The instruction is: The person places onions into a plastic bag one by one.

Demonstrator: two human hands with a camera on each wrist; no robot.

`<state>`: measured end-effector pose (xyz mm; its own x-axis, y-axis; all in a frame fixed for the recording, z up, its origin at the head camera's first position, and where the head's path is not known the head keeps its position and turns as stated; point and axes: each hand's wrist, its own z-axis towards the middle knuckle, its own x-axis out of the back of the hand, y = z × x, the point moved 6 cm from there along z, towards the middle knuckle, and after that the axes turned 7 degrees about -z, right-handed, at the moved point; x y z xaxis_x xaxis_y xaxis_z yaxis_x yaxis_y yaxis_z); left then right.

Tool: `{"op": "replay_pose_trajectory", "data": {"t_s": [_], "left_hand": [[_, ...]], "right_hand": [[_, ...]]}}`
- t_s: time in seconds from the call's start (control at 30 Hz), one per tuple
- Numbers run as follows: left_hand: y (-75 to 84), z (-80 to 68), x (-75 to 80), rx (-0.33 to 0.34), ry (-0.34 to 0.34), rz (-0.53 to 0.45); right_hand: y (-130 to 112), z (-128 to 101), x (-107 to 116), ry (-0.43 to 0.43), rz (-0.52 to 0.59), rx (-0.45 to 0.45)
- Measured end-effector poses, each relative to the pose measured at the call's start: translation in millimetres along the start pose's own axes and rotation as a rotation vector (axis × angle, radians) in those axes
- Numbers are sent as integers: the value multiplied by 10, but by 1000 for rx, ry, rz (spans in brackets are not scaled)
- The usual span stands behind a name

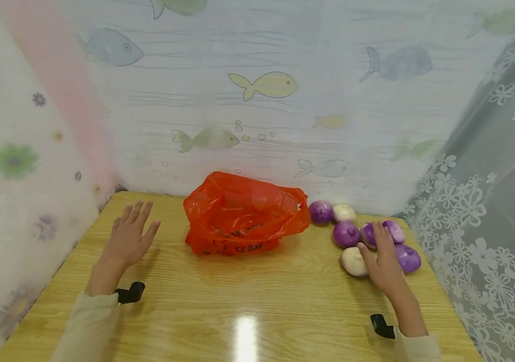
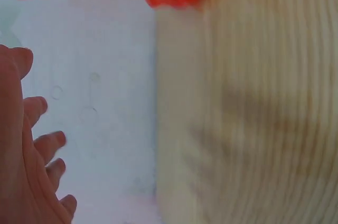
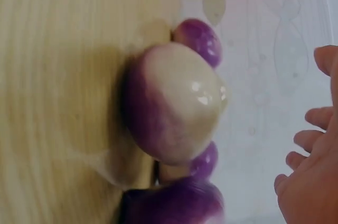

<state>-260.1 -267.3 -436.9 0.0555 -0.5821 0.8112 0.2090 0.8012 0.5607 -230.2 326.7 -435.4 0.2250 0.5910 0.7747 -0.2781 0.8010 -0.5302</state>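
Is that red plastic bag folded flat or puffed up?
Puffed up: the crumpled red plastic bag bulges above the yellowish wooden table. Cannot tell whether anything's inside.

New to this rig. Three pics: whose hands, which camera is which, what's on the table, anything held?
There's no robot: these are a person's bare left hand and right hand. The wide picture comes from a head-worn camera looking forward and down; the two close-ups, which appear turned sideways, come from a camera on each wrist. On the wooden table lies a red plastic bag, with a cluster of round purple-and-white vegetables to its right, near the right hand. Neither hand holds anything.
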Motion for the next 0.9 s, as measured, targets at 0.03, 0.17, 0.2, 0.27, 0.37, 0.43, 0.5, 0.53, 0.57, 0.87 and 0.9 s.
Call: {"op": "replay_pose_trajectory", "data": {"t_s": [0.03, 0.17, 0.2, 0.27, 0.37, 0.43, 0.5, 0.53, 0.57, 0.87, 0.9], "left_hand": [[53, 4, -3, -10, 1, -46], [273, -5, -19, -12, -14, -257], [319, -14, -28, -2, -21, -296], [393, -39, -43, 29, -24, -364], [474, -68, -68, 69, -14, -443], [536, -77, -75, 83, 6, -510], [613, -83, -79, 95, 26, -574], [652, -85, -82, 103, 34, -603], [690, -86, -87, 109, 42, -627], [820, -33, -213, 141, 89, -738], [823, -27, -227, 148, 94, -759]], "right_hand": [[-14, -31, -8, 16, 38, 4], [-43, -167, -34, 41, 158, -38], [-48, -197, -40, 47, 189, -50], [-64, -257, -54, 66, 263, -75], [-91, -317, -72, 121, 362, -84], [-94, -358, -85, 150, 397, -117], [-68, -400, -104, 166, 390, -170], [-49, -424, -118, 166, 382, -202], [-28, -449, -135, 163, 377, -238], [150, -515, -306, 45, 322, -395], [158, -507, -318, 31, 312, -395]]}}
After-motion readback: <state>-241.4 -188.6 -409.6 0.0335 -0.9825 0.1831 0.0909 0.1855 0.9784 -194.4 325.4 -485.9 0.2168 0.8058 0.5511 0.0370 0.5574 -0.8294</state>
